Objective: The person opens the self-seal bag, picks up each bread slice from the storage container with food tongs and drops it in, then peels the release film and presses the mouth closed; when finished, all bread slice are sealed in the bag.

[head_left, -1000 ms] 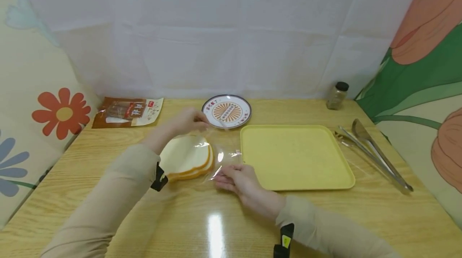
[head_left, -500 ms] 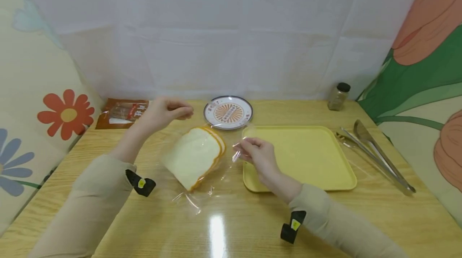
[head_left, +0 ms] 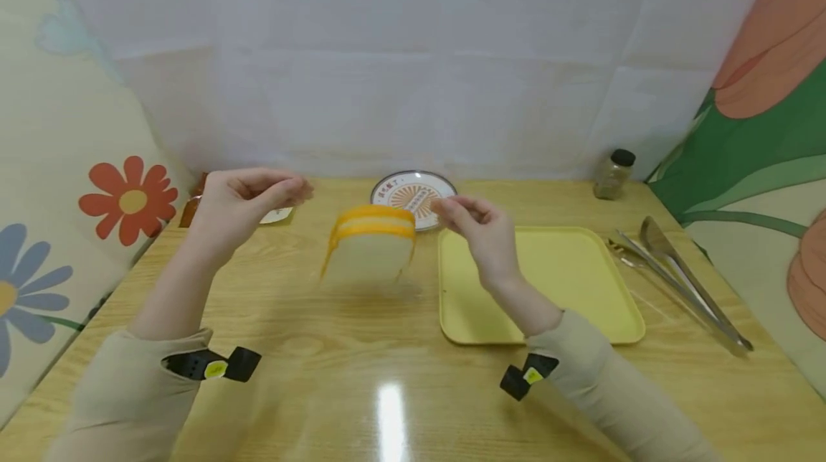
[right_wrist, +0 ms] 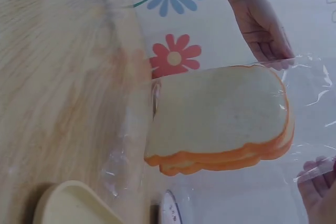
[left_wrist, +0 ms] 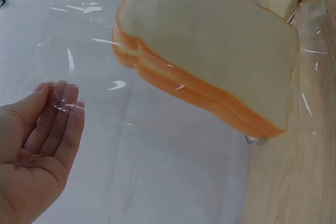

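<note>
Two slices of bread (head_left: 369, 254) hang upright above the table in a clear plastic bag (left_wrist: 79, 40), between my hands. In the head view they appear nearly edge-on, crusts up. The left hand (head_left: 239, 207) pinches one upper corner of the bag between thumb and fingertips. Across from it, my right hand (head_left: 480, 236) pinches the other upper corner, above the left part of a yellow tray (head_left: 542, 338). The wrist views show the broad white face of the bread (right_wrist: 220, 111) and the transparent film around it. Most of the bag is too clear to make out in the head view.
Behind the bread lies a round patterned plate (head_left: 393, 189). A brown packet (head_left: 193, 204) at the back left is partly covered by the left hand. Metal tongs (head_left: 690, 290) and a fork lie right of the tray. A black-capped jar (head_left: 613, 175) stands back right.
Both hands have risen and spread apart, lifting the bagged bread from the table. It has turned from lying flat to hanging upright. The right hand has moved up and right, the left hand left.
</note>
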Available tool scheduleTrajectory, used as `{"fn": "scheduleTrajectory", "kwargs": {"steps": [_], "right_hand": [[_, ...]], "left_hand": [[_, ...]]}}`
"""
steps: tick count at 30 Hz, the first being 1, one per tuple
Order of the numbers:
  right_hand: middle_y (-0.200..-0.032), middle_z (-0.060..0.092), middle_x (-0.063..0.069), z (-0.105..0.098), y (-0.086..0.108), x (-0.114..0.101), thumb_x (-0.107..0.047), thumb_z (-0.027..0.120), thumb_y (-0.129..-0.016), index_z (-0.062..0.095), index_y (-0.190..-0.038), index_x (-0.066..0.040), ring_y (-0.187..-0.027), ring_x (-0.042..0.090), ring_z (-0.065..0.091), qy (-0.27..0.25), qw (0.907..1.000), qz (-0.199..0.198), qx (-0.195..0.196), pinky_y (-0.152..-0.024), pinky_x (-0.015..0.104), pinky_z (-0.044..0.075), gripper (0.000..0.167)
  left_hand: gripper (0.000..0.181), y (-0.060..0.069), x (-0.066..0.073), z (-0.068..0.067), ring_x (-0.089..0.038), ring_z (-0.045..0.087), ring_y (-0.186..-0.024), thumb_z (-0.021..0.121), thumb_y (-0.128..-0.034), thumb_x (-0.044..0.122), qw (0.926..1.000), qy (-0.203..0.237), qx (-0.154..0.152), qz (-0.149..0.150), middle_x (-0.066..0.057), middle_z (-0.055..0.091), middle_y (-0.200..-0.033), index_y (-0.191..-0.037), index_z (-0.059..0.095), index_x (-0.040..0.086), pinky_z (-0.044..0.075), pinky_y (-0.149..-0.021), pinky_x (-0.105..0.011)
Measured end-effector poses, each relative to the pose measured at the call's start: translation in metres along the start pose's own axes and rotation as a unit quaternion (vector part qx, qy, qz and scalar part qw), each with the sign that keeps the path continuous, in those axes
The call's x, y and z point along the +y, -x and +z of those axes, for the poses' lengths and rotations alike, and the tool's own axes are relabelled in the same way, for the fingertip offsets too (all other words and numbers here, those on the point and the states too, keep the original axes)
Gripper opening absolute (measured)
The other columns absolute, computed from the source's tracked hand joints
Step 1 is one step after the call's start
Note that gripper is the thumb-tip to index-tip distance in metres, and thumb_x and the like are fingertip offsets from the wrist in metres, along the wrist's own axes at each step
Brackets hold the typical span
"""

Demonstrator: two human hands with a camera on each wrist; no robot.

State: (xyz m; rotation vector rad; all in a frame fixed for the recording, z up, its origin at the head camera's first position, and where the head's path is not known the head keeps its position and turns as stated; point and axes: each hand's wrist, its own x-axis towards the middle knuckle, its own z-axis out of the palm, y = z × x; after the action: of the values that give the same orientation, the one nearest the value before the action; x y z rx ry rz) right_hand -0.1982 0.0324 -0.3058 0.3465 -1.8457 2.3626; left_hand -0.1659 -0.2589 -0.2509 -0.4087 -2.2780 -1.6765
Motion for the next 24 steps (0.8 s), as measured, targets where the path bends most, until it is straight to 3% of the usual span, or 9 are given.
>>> {"fn": "scheduleTrajectory", "kwargs": {"steps": [4,9,12,17,21,24], "right_hand": [[-0.083,0.073,-0.011,0.003,-0.002,-0.011,-0.002,0.062,-0.089,0.067,-0.09,-0.001,-0.078,0.009,0.07,-0.001,0.9983,-0.058,-0.007,-0.08,0.026,0.058,0.005],[-0.084,0.073,-0.009,0.009,0.0,-0.019,0.0,0.061,-0.089,0.066,-0.082,-0.013,-0.08,0.01,0.071,-0.028,0.9946,-0.098,-0.018,-0.083,0.028,0.057,0.016],[-0.083,0.073,-0.008,0.012,0.003,-0.02,0.001,0.061,-0.088,0.066,-0.081,-0.014,-0.077,0.009,0.07,-0.047,0.9935,-0.102,-0.012,-0.08,0.028,0.058,0.017],[-0.081,0.074,-0.005,0.013,0.008,-0.019,0.002,0.059,-0.09,0.065,-0.082,-0.011,-0.076,0.011,0.071,-0.088,0.9919,-0.092,0.004,-0.075,0.029,0.06,0.017],[-0.081,0.074,-0.003,0.01,0.01,-0.02,-0.001,0.06,-0.09,0.065,-0.084,-0.009,-0.078,0.012,0.071,-0.094,0.9914,-0.089,-0.016,-0.074,0.03,0.06,0.011],[-0.082,0.074,-0.004,0.006,0.01,-0.018,-0.01,0.065,-0.088,0.065,-0.085,-0.01,-0.078,0.01,0.071,-0.09,0.9911,-0.09,-0.039,-0.074,0.028,0.059,0.003]], "left_hand": [[0.015,0.006,0.007,0.006,-0.006,0.069,-0.08,0.064,-0.088,0.005,0.9947,0.086,0.034,0.045,0.006,0.074,-0.085,-0.099,0.071,-0.003,0.056,-0.074,-0.015],[0.015,0.016,0.01,0.018,-0.007,0.07,-0.08,0.062,-0.0879,0.0,0.9845,0.141,0.071,0.075,0.003,0.074,-0.085,-0.099,0.071,-0.006,0.057,-0.076,-0.017],[0.016,0.021,0.012,0.026,-0.009,0.07,-0.079,0.062,-0.0877,0.0,0.9794,0.169,0.088,0.066,0.001,0.074,-0.083,-0.099,0.07,-0.007,0.057,-0.077,-0.019],[0.018,0.031,0.014,0.034,-0.012,0.071,-0.078,0.065,-0.086,0.003,0.9679,0.216,0.127,0.023,-0.002,0.073,-0.083,-0.1,0.069,-0.008,0.057,-0.078,-0.024],[0.014,0.037,0.013,0.035,-0.013,0.072,-0.077,0.065,-0.0856,0.001,0.958,0.249,0.142,0.006,-0.004,0.073,-0.083,-0.096,0.071,-0.006,0.057,-0.077,-0.027],[0.014,0.04,0.011,0.035,-0.014,0.072,-0.077,0.063,-0.0865,0.0,0.9586,0.25,0.137,0.009,-0.004,0.073,-0.083,-0.096,0.071,-0.006,0.057,-0.078,-0.027]]}}
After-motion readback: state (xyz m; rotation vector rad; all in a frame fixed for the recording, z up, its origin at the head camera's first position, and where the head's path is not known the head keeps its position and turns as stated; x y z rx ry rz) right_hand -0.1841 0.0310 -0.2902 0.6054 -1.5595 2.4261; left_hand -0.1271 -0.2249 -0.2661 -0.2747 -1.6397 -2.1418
